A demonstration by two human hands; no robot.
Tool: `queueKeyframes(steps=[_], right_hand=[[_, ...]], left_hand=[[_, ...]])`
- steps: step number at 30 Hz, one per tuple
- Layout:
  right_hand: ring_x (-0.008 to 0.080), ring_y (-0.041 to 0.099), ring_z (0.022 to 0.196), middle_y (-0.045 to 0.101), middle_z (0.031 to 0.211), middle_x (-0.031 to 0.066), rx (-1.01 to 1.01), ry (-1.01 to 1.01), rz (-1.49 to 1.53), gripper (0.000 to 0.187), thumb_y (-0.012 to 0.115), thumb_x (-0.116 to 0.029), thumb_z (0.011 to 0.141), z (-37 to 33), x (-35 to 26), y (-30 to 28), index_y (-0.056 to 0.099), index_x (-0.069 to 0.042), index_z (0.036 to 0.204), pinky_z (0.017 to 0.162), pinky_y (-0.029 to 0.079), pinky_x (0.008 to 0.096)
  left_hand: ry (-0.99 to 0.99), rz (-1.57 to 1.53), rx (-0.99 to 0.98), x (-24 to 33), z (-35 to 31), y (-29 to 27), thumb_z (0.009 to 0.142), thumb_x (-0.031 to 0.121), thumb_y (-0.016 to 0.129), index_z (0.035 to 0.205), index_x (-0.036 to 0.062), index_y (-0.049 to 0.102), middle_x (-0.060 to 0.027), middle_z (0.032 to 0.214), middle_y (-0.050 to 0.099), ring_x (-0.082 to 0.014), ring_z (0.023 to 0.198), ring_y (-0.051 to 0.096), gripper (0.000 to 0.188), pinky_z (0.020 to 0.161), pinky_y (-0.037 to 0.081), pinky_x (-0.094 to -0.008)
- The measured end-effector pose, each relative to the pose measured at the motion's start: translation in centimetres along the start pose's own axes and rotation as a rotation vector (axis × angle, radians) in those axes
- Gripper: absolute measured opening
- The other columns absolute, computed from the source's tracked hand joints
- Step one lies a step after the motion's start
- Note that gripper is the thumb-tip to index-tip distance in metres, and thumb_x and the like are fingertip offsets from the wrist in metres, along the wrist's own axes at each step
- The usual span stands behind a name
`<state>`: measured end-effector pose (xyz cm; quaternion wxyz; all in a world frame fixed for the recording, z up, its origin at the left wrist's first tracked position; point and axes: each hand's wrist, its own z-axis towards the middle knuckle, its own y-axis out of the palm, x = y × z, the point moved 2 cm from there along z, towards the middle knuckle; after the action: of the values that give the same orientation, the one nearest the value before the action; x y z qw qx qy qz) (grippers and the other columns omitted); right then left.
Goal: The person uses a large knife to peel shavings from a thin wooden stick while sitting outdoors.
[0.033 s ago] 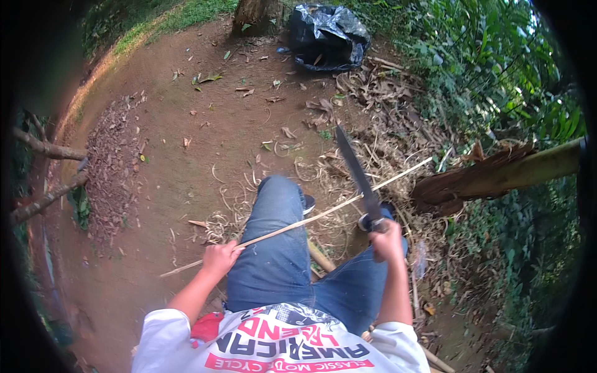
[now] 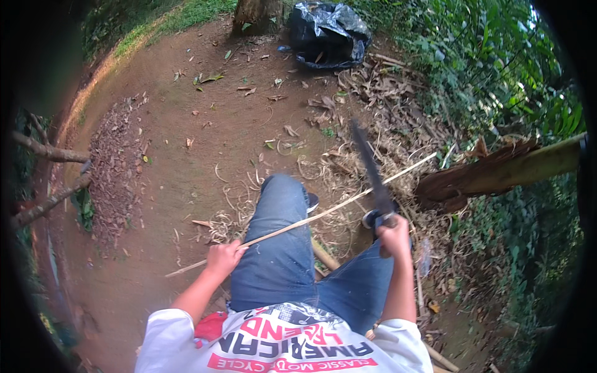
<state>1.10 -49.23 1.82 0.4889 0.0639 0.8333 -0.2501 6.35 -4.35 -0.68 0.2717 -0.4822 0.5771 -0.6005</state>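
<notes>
My left hand (image 2: 225, 258) grips a long, thin, pale strip (image 2: 283, 229), apparently split bamboo or wood. It slants across my left thigh, its short end past my fist and its long end up to the right. In my right hand (image 2: 394, 236) is a machete (image 2: 370, 166) with a long dark blade, pointing up and a little left. From above, the blade crosses the strip toward its far end; whether they touch I cannot tell. Curled pale shavings (image 2: 233, 193) are scattered on the dirt around my feet. My legs in blue jeans (image 2: 273, 267) are bent beneath the strip.
A thick bare log (image 2: 516, 169) juts in from the right. At the back stand a black plastic bag (image 2: 329, 38) and a tree trunk (image 2: 256, 17). Branches (image 2: 53, 150) reach in at the left. Dry leaves and green bushes (image 2: 460, 68) line the right side.
The machete and my right hand have shifted slightly right, and the blade now slants more to the left. My left hand still holds the strip. The whole view has moved slightly.
</notes>
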Motion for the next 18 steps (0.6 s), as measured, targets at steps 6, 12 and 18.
queueKeyframes(steps=[6, 12, 18], right_hand=[[0.0205, 0.065, 0.072, 0.068, 0.073, 0.0123, -0.129, -0.001, -0.201, 0.024, 0.062, 0.002, 0.069, -3.6, 3.2, 5.2, 0.067, 0.003, 0.093, 0.065, 0.051, 0.0327], [0.0165, 0.064, 0.068, 0.069, 0.075, 0.0121, 0.055, 0.089, 0.023, 0.027, 0.062, 0.001, 0.069, 0.0, 3.2, 1.9, 0.068, 0.002, 0.096, 0.061, 0.05, 0.0325], [0.0329, 0.069, 0.079, 0.069, 0.083, 0.0217, -0.017, -0.104, -0.349, 0.019, 0.064, -0.004, 0.067, -4.5, 2.6, 7.6, 0.069, -0.001, 0.085, 0.073, 0.053, 0.0394]], left_hand=[[0.038, -0.003, 0.042, 0.7, 0.5, 0.9, 0.089, 0.039, 0.062, 0.086, 0.011, 0.063, -0.014, 0.057, 0.06, -0.035, 0.054, 0.062, 0.028, 0.049, 0.048, -0.0462], [0.029, -0.014, 0.042, 0.4, 0.3, 1.7, 0.09, 0.037, 0.062, 0.089, 0.0104, 0.065, -0.0154, 0.058, 0.061, -0.0371, 0.056, 0.062, 0.027, 0.05, 0.048, -0.0473], [-0.002, -0.025, 0.003, 1.1, 0.5, 1.0, 0.091, 0.033, 0.06, 0.088, 0.0086, 0.064, -0.0177, 0.061, 0.061, -0.0397, 0.058, 0.062, 0.025, 0.052, 0.047, -0.0489]])
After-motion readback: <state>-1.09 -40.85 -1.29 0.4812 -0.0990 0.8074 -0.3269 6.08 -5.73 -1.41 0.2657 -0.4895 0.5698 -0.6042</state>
